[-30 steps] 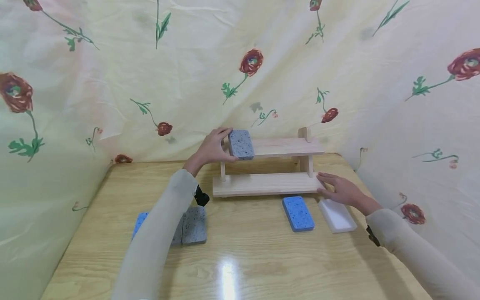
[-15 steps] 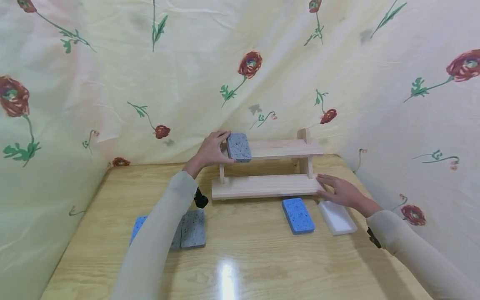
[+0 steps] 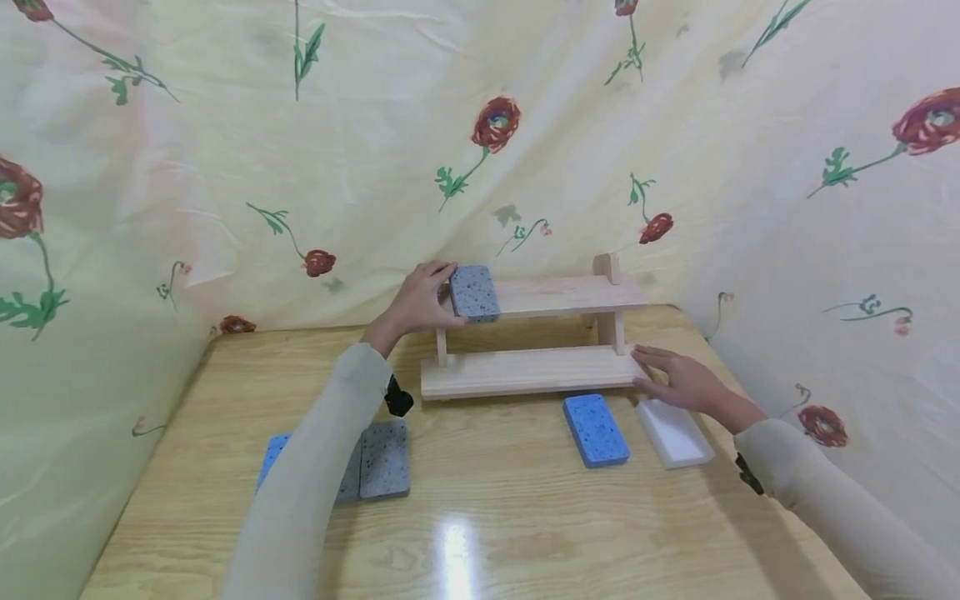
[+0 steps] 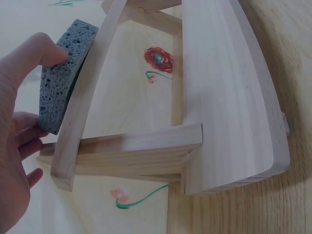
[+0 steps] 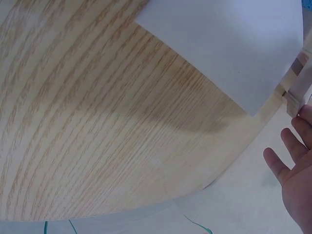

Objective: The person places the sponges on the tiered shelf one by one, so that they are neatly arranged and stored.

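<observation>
At the left end of a small two-tier wooden shelf (image 3: 540,367), my left hand (image 3: 422,298) pinches a grey speckled sponge (image 3: 474,293) by its edge. The sponge overlaps the upper board, and in the left wrist view (image 4: 68,73) it lies close along that board, slightly tilted. One fingertip presses on its face; other fingers sit behind its lower edge. My right hand (image 3: 678,379) touches the right end of the lower board, fingers spread and fairly straight. In the right wrist view these fingers (image 5: 292,144) show beside the board's end; the thumb is hidden there.
On the table (image 3: 495,525), a blue sponge (image 3: 596,430) and a white sponge-like block (image 3: 677,433) lie in front of the shelf's right side. Grey sponges (image 3: 385,458) and a blue one (image 3: 272,457) lie at left, partly under my left sleeve. Floral cloth (image 3: 375,150) hangs behind.
The head view has shifted slightly. The grey sponge has settled a little left and down with my left hand still on it. My right hand stays at the shelf's end.
</observation>
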A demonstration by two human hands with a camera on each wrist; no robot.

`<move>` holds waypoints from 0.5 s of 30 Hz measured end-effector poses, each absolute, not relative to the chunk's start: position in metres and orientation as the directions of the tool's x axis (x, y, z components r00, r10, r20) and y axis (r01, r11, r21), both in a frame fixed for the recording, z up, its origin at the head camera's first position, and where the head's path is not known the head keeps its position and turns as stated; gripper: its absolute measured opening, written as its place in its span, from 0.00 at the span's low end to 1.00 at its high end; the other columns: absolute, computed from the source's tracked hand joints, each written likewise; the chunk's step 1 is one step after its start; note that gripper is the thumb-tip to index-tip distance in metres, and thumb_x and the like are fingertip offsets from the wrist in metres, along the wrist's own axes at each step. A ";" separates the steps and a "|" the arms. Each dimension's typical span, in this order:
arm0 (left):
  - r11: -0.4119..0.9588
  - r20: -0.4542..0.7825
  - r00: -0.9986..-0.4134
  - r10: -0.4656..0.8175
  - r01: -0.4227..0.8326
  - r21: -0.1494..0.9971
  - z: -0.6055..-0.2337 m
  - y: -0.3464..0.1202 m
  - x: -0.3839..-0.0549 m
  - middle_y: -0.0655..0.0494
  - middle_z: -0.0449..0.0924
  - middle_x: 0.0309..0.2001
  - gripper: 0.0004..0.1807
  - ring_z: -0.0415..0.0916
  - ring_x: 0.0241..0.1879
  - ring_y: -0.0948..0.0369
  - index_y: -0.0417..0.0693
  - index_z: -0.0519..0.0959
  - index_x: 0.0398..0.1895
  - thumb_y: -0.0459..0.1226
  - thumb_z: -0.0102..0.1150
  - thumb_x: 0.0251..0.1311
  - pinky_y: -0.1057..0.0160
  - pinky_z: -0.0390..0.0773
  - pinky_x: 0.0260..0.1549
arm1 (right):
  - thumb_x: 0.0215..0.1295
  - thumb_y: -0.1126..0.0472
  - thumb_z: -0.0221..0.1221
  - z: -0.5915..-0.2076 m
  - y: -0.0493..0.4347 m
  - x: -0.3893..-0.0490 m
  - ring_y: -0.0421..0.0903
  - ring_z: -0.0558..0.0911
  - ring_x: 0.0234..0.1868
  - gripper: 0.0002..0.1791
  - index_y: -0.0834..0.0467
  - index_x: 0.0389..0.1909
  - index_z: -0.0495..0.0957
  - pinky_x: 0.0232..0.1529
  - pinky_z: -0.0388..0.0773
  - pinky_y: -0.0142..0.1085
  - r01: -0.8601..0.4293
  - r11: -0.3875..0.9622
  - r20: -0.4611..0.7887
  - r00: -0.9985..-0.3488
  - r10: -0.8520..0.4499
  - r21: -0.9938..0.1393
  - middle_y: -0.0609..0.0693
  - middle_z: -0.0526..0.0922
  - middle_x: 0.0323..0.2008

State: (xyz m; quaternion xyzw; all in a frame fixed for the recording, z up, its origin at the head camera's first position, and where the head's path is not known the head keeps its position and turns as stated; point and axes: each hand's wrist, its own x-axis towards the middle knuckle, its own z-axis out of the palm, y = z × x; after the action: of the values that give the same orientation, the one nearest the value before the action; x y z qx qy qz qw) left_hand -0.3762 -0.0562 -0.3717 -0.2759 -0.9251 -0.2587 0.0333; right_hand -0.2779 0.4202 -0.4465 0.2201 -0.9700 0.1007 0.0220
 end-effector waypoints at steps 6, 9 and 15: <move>0.721 0.202 -0.837 0.508 0.541 0.433 -0.372 -0.057 -0.378 0.45 0.57 0.77 0.60 0.53 0.76 0.46 0.42 0.54 0.81 0.55 0.70 0.48 0.45 0.56 0.75 | 0.72 0.49 0.60 -0.444 0.419 -0.276 0.70 0.70 0.69 0.35 0.71 0.69 0.69 0.66 0.68 0.64 -0.423 0.886 0.076 -0.906 -0.417 -0.190 0.69 0.70 0.70; 0.722 0.201 -0.836 0.511 0.544 0.427 -0.373 -0.056 -0.378 0.45 0.56 0.77 0.60 0.53 0.76 0.46 0.42 0.53 0.81 0.55 0.70 0.48 0.45 0.57 0.75 | 0.72 0.49 0.60 -0.444 0.419 -0.276 0.70 0.70 0.69 0.35 0.71 0.69 0.69 0.66 0.68 0.64 -0.420 0.886 0.071 -0.907 -0.414 -0.194 0.68 0.70 0.70; 0.727 0.198 -0.837 0.510 0.543 0.420 -0.373 -0.055 -0.379 0.45 0.56 0.77 0.60 0.54 0.75 0.46 0.41 0.53 0.81 0.55 0.71 0.48 0.45 0.58 0.74 | 0.72 0.49 0.60 -0.444 0.419 -0.275 0.71 0.69 0.70 0.35 0.71 0.69 0.69 0.66 0.67 0.64 -0.420 0.885 0.072 -0.907 -0.415 -0.201 0.68 0.70 0.70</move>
State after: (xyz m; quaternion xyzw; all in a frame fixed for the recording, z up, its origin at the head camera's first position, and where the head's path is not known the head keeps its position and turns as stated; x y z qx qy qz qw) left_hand -0.3786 -0.0555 -0.3733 -0.2834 -0.9287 -0.2367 0.0343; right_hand -0.2753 0.4191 -0.4444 0.2150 -0.9707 0.1063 0.0136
